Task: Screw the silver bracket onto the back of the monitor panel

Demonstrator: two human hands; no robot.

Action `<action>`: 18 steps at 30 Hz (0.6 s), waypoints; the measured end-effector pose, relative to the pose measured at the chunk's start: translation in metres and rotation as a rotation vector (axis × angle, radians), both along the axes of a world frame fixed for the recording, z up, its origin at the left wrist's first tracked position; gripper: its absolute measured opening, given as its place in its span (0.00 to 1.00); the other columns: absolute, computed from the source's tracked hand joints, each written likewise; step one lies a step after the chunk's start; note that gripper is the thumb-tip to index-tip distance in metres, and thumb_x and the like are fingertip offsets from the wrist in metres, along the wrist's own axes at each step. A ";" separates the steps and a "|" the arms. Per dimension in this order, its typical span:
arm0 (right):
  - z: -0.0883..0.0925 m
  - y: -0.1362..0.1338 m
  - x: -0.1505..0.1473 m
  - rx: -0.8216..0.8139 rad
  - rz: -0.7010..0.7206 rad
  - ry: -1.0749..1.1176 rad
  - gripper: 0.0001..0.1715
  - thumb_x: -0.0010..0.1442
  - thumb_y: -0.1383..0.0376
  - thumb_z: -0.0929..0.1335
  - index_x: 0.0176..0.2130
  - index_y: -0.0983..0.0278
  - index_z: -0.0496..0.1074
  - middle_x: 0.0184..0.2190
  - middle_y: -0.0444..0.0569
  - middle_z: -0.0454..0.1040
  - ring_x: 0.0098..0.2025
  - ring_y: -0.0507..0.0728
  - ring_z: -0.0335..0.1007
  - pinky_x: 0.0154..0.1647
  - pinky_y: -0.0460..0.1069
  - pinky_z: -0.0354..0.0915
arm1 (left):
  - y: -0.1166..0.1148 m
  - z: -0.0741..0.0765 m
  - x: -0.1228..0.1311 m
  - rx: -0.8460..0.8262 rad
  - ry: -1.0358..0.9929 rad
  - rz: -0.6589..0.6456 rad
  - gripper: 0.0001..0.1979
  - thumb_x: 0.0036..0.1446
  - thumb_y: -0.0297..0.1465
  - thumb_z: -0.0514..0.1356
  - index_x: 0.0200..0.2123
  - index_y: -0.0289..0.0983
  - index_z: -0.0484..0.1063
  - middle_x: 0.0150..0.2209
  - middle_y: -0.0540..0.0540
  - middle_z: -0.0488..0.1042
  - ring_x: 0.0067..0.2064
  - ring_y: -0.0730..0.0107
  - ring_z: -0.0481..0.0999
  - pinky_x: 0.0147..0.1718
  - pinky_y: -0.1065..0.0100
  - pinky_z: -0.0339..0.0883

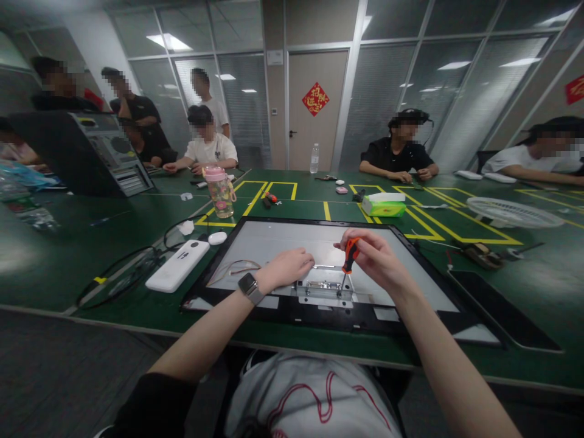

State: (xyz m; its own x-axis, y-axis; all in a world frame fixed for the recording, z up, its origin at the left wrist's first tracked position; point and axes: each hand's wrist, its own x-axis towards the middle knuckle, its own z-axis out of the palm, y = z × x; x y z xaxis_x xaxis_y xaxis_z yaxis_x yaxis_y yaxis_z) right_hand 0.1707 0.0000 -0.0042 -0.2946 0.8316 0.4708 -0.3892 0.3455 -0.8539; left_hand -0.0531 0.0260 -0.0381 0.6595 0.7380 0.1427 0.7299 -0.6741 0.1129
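Observation:
In front of me a flat display panel (255,243) with a black frame lies back-up on the green table. A silver metal bracket (323,293) sits near its front edge. My right hand (375,258) grips an orange-and-black screwdriver (350,254), handle up and slightly tilted. Its shaft points down at the bracket's right part; the tip's exact contact is too small to tell. My left hand (287,267), wearing a watch, lies on the panel by the bracket's left end, fingers extended and slightly bent. Thin wires (239,266) run across the panel to its left.
Left of the panel are a white power bank (179,266), a black cable (119,283) and a pink-lidded bottle (219,191). A computer case (86,152) stands farther left. A green tissue pack (384,205) lies behind; a dark slab (504,309) is at right. Several people sit across.

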 end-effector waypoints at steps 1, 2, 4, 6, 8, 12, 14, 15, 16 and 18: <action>-0.001 0.000 0.000 -0.010 0.006 -0.008 0.12 0.55 0.54 0.76 0.37 0.56 0.79 0.33 0.45 0.76 0.36 0.55 0.74 0.48 0.57 0.73 | 0.000 0.000 0.000 -0.001 0.001 0.000 0.17 0.70 0.34 0.46 0.45 0.37 0.75 0.39 0.42 0.74 0.41 0.61 0.76 0.39 0.65 0.67; -0.002 0.001 0.000 -0.018 0.010 -0.014 0.13 0.56 0.53 0.74 0.39 0.56 0.79 0.33 0.46 0.77 0.37 0.56 0.75 0.47 0.57 0.73 | 0.000 0.000 0.000 -0.002 0.001 0.002 0.17 0.70 0.34 0.46 0.45 0.37 0.75 0.39 0.42 0.74 0.41 0.61 0.76 0.39 0.65 0.68; -0.003 0.001 -0.001 -0.016 0.007 -0.011 0.13 0.57 0.52 0.74 0.39 0.56 0.79 0.33 0.47 0.78 0.38 0.57 0.75 0.48 0.57 0.73 | 0.000 0.000 0.001 -0.007 -0.003 0.003 0.17 0.70 0.33 0.47 0.45 0.37 0.74 0.40 0.42 0.74 0.41 0.61 0.76 0.40 0.64 0.68; -0.002 0.001 -0.003 0.006 -0.007 0.003 0.12 0.55 0.53 0.75 0.36 0.57 0.79 0.35 0.46 0.77 0.38 0.56 0.75 0.50 0.57 0.72 | 0.000 0.000 0.000 -0.009 -0.004 0.008 0.17 0.70 0.33 0.47 0.45 0.37 0.74 0.40 0.42 0.74 0.42 0.61 0.76 0.41 0.64 0.68; -0.001 0.000 -0.003 0.028 -0.020 0.011 0.12 0.52 0.54 0.77 0.32 0.57 0.78 0.35 0.44 0.75 0.37 0.55 0.73 0.52 0.57 0.72 | 0.000 0.000 0.000 -0.009 0.001 0.016 0.17 0.70 0.34 0.47 0.45 0.37 0.74 0.40 0.42 0.74 0.41 0.61 0.76 0.41 0.65 0.68; -0.002 0.000 0.000 0.016 -0.005 -0.012 0.11 0.55 0.55 0.76 0.36 0.56 0.79 0.33 0.45 0.76 0.36 0.55 0.74 0.49 0.58 0.73 | -0.001 0.001 0.000 -0.007 0.009 0.016 0.17 0.70 0.34 0.46 0.45 0.37 0.74 0.40 0.42 0.74 0.40 0.61 0.76 0.40 0.65 0.67; -0.003 0.000 -0.001 0.007 0.025 -0.026 0.12 0.58 0.54 0.74 0.41 0.56 0.79 0.34 0.46 0.78 0.37 0.56 0.75 0.47 0.57 0.73 | -0.002 0.002 0.000 -0.005 0.005 0.012 0.17 0.70 0.33 0.47 0.45 0.37 0.74 0.40 0.42 0.74 0.41 0.61 0.76 0.40 0.65 0.67; -0.003 0.000 -0.001 0.011 0.030 -0.027 0.12 0.59 0.54 0.73 0.41 0.56 0.78 0.34 0.47 0.78 0.37 0.56 0.75 0.47 0.56 0.73 | -0.002 0.002 0.001 -0.005 0.004 0.012 0.17 0.70 0.33 0.47 0.45 0.37 0.74 0.40 0.42 0.74 0.41 0.61 0.76 0.40 0.65 0.67; -0.003 0.000 -0.002 0.019 0.022 -0.024 0.11 0.60 0.54 0.72 0.41 0.56 0.78 0.34 0.47 0.78 0.38 0.56 0.75 0.47 0.56 0.73 | -0.002 0.003 0.001 -0.004 0.003 0.013 0.17 0.70 0.33 0.47 0.45 0.37 0.74 0.40 0.42 0.74 0.41 0.61 0.76 0.40 0.65 0.67; -0.003 0.001 -0.002 0.044 -0.018 -0.018 0.10 0.58 0.54 0.73 0.38 0.56 0.79 0.36 0.47 0.77 0.39 0.55 0.74 0.48 0.55 0.72 | -0.003 0.004 0.001 -0.007 0.001 0.015 0.16 0.70 0.33 0.47 0.46 0.37 0.75 0.40 0.43 0.74 0.41 0.62 0.76 0.40 0.66 0.67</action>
State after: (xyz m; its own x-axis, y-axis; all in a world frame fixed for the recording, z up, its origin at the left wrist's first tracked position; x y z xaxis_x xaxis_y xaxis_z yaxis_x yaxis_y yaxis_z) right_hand 0.1685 0.0009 -0.0070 -0.2884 0.8155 0.5017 -0.3672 0.3897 -0.8446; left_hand -0.0517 0.0229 -0.0344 0.6488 0.7485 0.1371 0.7398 -0.6626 0.1168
